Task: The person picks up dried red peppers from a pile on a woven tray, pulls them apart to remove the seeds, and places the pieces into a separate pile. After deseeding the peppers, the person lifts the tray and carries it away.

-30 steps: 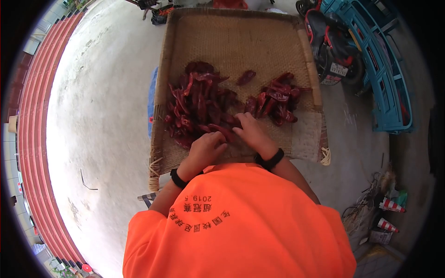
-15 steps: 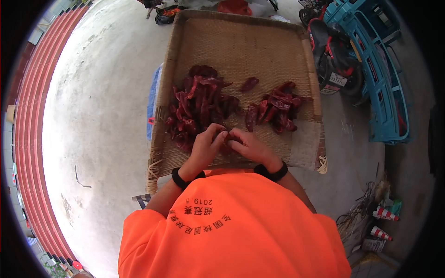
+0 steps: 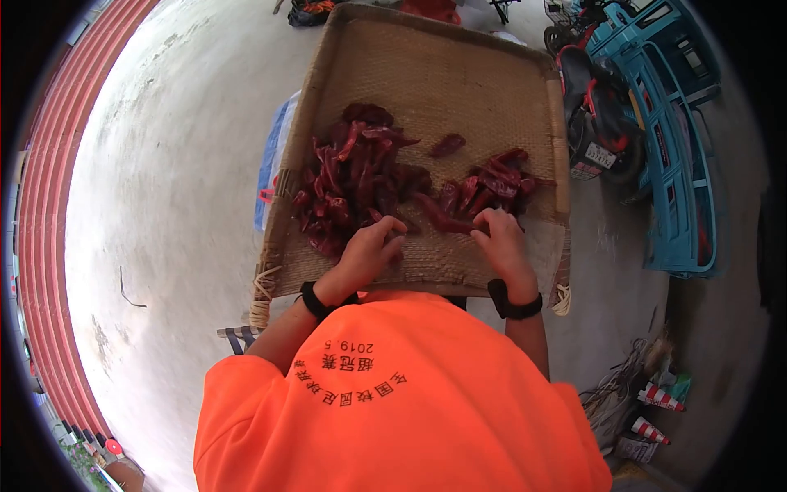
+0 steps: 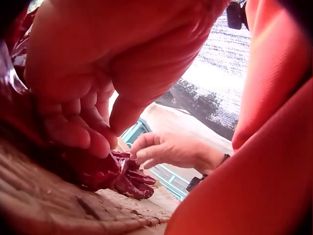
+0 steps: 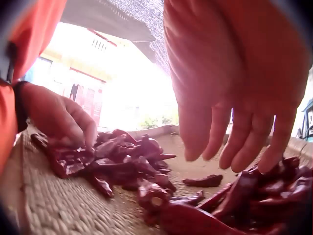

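Observation:
Dark red peppers lie in a larger left pile (image 3: pixel 348 168) and a smaller right pile (image 3: pixel 502 179) on a woven tray (image 3: pixel 455 70). At the near edge of the larger pile, the left hand (image 3: pixel 369 252) has its fingers curled down round a red pepper (image 5: pixel 71 161), partly hidden by them. The right hand (image 3: pixel 504 246) is beside the smaller pile; in the right wrist view its fingers (image 5: pixel 239 142) hang loosely apart above peppers and grip nothing. A long pepper (image 3: pixel 441 217) lies between the piles, its end near the right fingertips.
One pepper (image 3: pixel 448 146) lies apart behind the piles. The tray has a raised rim (image 3: pixel 560 135). To the right stand a motorbike (image 3: pixel 602 123) and blue frames (image 3: pixel 676 172); small striped cones (image 3: pixel 661 398) are at the lower right. Red steps (image 3: pixel 53 221) run along the left.
The hands were together at the near side of the larger pile; the right hand has moved right to the smaller pile. A long pepper now lies between the piles. The left hand stays near its pile.

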A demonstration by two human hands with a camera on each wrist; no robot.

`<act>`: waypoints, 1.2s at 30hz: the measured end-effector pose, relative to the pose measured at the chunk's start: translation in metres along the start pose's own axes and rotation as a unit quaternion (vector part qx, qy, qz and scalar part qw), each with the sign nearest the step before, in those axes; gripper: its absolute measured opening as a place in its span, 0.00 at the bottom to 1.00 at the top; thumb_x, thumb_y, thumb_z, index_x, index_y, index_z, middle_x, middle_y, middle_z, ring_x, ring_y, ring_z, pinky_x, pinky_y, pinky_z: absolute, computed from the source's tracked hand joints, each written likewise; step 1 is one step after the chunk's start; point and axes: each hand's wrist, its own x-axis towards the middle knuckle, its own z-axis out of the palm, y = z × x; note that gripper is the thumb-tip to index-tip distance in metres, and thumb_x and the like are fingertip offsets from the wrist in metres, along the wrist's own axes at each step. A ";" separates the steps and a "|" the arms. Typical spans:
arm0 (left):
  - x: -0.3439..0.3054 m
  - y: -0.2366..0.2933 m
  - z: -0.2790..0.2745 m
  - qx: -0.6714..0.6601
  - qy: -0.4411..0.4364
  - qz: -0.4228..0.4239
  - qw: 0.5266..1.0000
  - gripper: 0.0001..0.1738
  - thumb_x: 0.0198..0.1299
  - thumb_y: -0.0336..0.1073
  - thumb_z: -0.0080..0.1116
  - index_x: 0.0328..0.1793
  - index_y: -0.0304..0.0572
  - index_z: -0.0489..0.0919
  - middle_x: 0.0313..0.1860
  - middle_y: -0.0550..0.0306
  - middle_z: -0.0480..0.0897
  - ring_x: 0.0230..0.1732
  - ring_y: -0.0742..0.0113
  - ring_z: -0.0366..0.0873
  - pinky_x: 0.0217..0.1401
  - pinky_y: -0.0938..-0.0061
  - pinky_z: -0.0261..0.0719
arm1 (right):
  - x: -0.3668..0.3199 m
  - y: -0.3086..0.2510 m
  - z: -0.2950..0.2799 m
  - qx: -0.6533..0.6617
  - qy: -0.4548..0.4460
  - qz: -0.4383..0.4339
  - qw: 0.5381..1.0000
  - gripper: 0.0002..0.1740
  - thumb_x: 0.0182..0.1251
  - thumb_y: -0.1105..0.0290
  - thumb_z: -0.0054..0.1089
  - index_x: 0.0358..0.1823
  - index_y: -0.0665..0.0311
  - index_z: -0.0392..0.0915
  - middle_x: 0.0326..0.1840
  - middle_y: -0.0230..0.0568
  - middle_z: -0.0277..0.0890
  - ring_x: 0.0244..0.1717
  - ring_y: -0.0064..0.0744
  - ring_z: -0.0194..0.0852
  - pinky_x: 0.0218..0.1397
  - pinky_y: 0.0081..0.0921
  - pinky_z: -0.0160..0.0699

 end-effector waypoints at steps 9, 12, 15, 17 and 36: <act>-0.003 -0.014 0.003 0.043 0.009 0.048 0.998 0.10 0.64 0.29 0.59 0.50 0.34 0.77 0.32 0.54 0.83 0.35 0.69 0.83 0.40 0.73 0.79 | 0.084 -0.047 0.082 0.010 0.159 -0.179 0.971 0.23 0.56 0.69 0.69 0.55 0.57 0.76 0.53 0.42 0.74 0.56 0.49 0.71 0.60 0.43 0.72; -0.006 -0.023 0.002 0.059 0.003 0.070 0.996 0.11 0.64 0.29 0.59 0.51 0.34 0.76 0.32 0.54 0.83 0.35 0.69 0.82 0.39 0.72 0.79 | 0.102 -0.053 0.095 -0.053 0.094 -0.169 0.980 0.22 0.57 0.69 0.68 0.54 0.58 0.78 0.55 0.42 0.75 0.56 0.49 0.71 0.60 0.43 0.72; -0.010 -0.027 0.002 0.017 0.010 0.069 0.997 0.13 0.63 0.30 0.60 0.53 0.36 0.76 0.33 0.52 0.83 0.35 0.63 0.83 0.40 0.69 0.79 | 0.097 -0.056 0.092 -0.015 0.165 -0.207 0.964 0.20 0.57 0.70 0.68 0.52 0.59 0.79 0.51 0.42 0.77 0.56 0.48 0.71 0.59 0.43 0.72; -0.014 -0.026 0.004 -0.014 0.037 0.045 0.998 0.15 0.63 0.31 0.61 0.54 0.36 0.75 0.33 0.51 0.83 0.35 0.59 0.83 0.40 0.68 0.79 | 0.080 -0.058 0.085 0.076 0.150 -0.197 0.966 0.18 0.58 0.71 0.67 0.51 0.60 0.79 0.49 0.43 0.78 0.53 0.48 0.73 0.57 0.42 0.74; 0.002 0.000 0.012 0.150 0.006 0.068 0.986 0.11 0.62 0.40 0.61 0.45 0.43 0.79 0.32 0.47 0.84 0.34 0.45 0.83 0.37 0.57 0.78 | -0.004 -0.032 0.071 0.465 -0.004 -0.006 0.885 0.08 0.63 0.70 0.69 0.40 0.65 0.81 0.40 0.30 0.75 0.41 0.20 0.71 0.45 0.20 0.73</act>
